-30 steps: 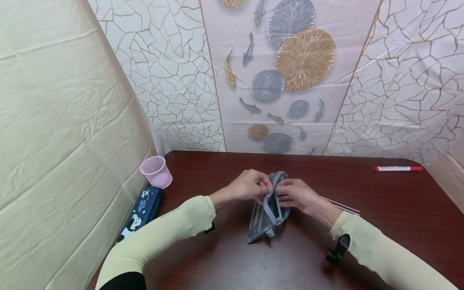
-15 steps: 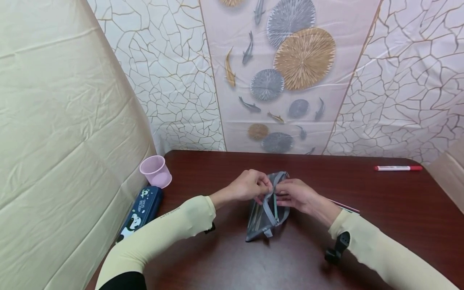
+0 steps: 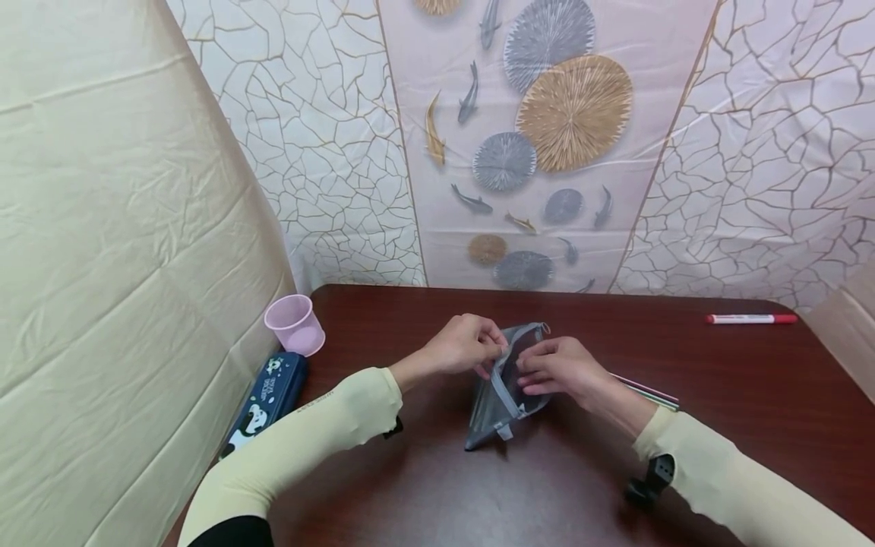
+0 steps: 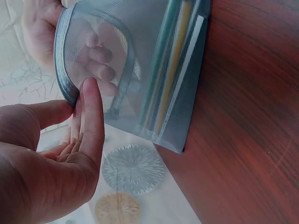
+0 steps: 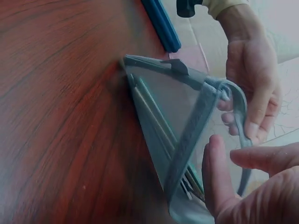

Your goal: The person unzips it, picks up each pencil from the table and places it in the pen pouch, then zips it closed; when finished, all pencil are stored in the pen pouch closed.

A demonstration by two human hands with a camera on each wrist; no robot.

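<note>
A grey mesh zip pouch [image 3: 484,414] stands tilted on the table with its zipper mouth spread apart. My left hand [image 3: 465,346] pinches one zipper edge between thumb and fingers. At the mouth, my right hand [image 3: 563,370] has its fingers partly inside; the right wrist view shows thumb and forefinger apart with nothing between them. Through the mesh I see slim sticks along the pouch's bottom, among them a green stick [image 4: 161,51] and a yellow stick [image 4: 175,65]. Their exact kind is unclear.
Partly behind my right wrist lie a few loose thin sticks [image 3: 649,390]. A red-and-white marker [image 3: 750,319] is at the far right. To the left are a pink cup [image 3: 296,327] and a dark blue panda case [image 3: 266,399], all on the brown table [image 3: 424,486].
The green stick at the mouth, beside my right fingers, has dropped down into the pouch. My right hand has shifted slightly right, and the mouth has spread wider.
</note>
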